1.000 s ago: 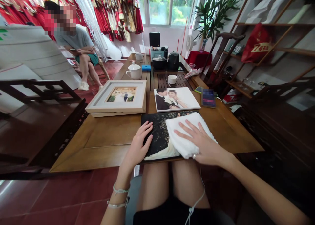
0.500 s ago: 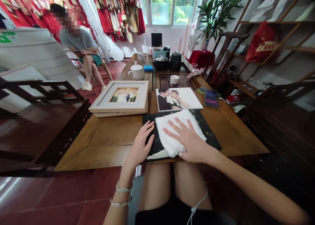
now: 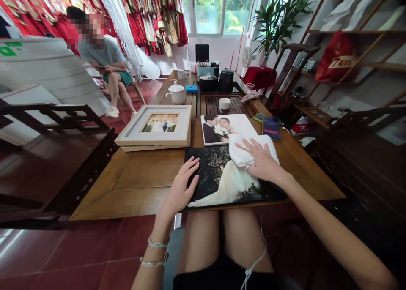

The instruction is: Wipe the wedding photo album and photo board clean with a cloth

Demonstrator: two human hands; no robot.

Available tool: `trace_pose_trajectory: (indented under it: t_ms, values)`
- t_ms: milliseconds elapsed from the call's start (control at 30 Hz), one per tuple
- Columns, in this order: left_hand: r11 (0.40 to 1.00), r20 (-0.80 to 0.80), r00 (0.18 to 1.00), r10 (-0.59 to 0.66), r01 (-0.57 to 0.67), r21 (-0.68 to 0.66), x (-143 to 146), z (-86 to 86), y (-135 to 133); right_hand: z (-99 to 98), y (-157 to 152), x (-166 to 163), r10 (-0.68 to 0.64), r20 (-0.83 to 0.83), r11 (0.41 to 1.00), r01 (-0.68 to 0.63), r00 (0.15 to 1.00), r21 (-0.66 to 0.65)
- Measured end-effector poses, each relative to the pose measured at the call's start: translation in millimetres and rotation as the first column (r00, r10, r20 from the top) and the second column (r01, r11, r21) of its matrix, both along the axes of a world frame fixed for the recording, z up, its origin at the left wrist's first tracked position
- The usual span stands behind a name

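A dark photo panel [image 3: 209, 171] with a long pale gown on it lies flat at the table's near edge. My left hand [image 3: 182, 186] rests on its left side, fingers spread, holding nothing. Over the panel's far right corner is a folded white cloth [image 3: 236, 152]. My right hand [image 3: 264, 161] presses on this cloth from above with its fingers stretched out and apart. The cloth also covers the near right corner of a white photo panel [image 3: 242, 125] showing a couple. Part of the dark panel's picture is hidden under the cloth and hands.
Light wooden picture frames [image 3: 133, 133] are stacked to the left on the table [image 3: 136, 176]. Phones [image 3: 271, 127] lie to the right. Farther back stand a white cup [image 3: 225, 103], a lidded mug [image 3: 176, 93] and a black kettle [image 3: 226, 79]. A person [image 3: 104, 55] sits at the left.
My right hand has slid the white cloth toward the far right corner, uncovering the gown and much of the dark panel. My left hand has stayed in place.
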State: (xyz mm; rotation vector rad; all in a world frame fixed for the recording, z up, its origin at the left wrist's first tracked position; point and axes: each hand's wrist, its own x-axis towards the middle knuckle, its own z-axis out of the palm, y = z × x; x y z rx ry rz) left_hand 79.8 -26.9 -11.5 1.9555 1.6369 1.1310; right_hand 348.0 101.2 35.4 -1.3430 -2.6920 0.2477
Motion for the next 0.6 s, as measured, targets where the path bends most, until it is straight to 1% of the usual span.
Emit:
trace_pose_trajectory:
  t_ms: [33, 100, 200, 233, 300, 367, 433, 533, 600]
  values:
    - [1.0, 0.001, 1.0, 0.001, -0.001, 0.002, 0.1, 0.1, 0.0, 0.5, 0.0, -10.1, 0.004, 0.008, 1.0, -0.004, 1.0, 0.006]
    - [1.0, 0.002, 1.0, 0.007, -0.007, 0.0, 0.3, 0.4, -0.1, 2.8, -11.7, -29.8, 0.065, 0.018, 0.998, -0.065, 0.998, 0.008]
    - [1.0, 0.0, 1.0, 0.011, -0.011, -0.006, 0.4, 0.8, -0.4, 7.1, -51.0, -47.4, 0.244, 0.031, 0.97, -0.243, 0.969, -0.027]
    - [1.0, -0.001, 1.0, 0.008, -0.008, -0.009, 0.4, 0.9, -0.4, 8.1, -66.1, -48.3, 0.303, 0.031, 0.953, -0.302, 0.952, -0.04]
    - [1.0, 0.003, 1.0, 0.001, -0.001, -0.011, 0.4, 0.8, -0.4, 8.8, -92.6, -42.9, 0.382, 0.03, 0.923, -0.379, 0.924, -0.061]
    - [1.0, 0.012, 1.0, 0.001, -0.001, -0.01, 0.3, 0.3, -0.5, 7.8, -108.7, -30.9, 0.409, 0.028, 0.911, -0.407, 0.912, -0.068]
    - [1.0, 0.022, 1.0, 0.007, -0.007, -0.004, 0.2, -0.4, -0.6, 5.4, -112.7, -18.2, 0.363, 0.035, 0.931, -0.361, 0.931, -0.045]
    - [1.0, 0.03, 0.999, 0.013, -0.013, -0.007, 0.4, -1.0, -0.5, 1.1, -106.2, -11.8, 0.159, 0.05, 0.986, -0.161, 0.986, 0.051]
    - [1.0, 0.037, 0.999, 0.014, -0.014, -0.009, 0.6, -0.6, -0.3, -0.4, -103.8, -21.4, 0.032, 0.043, 0.994, -0.036, 0.999, 0.099]
